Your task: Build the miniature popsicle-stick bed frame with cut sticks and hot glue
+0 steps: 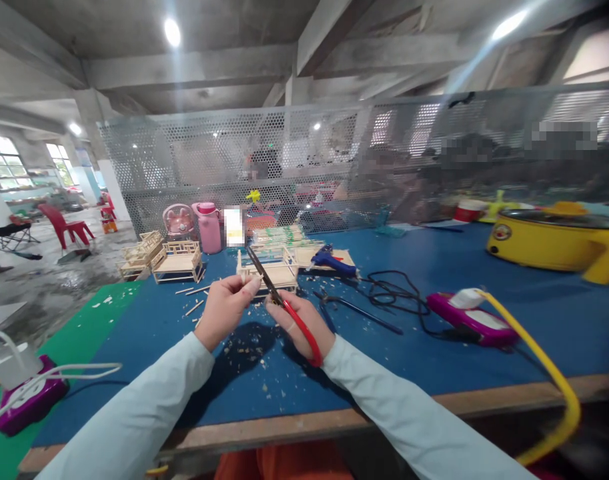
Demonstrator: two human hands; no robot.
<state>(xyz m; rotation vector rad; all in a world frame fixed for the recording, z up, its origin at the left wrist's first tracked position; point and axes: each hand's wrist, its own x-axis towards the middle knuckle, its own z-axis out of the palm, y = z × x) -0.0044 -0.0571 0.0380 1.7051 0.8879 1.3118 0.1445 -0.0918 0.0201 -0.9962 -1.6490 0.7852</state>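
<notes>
Likely trimming: left hand pinching wood sliver, right hand clamped on red-handled scissors, inside worktop's near edge. Snip needs sliver steady.

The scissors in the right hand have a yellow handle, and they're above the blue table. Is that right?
Not quite: the handle isn't yellow, it's red. The head view shows it. The scissors are in the right hand, above the blue table, just as you said.
</notes>
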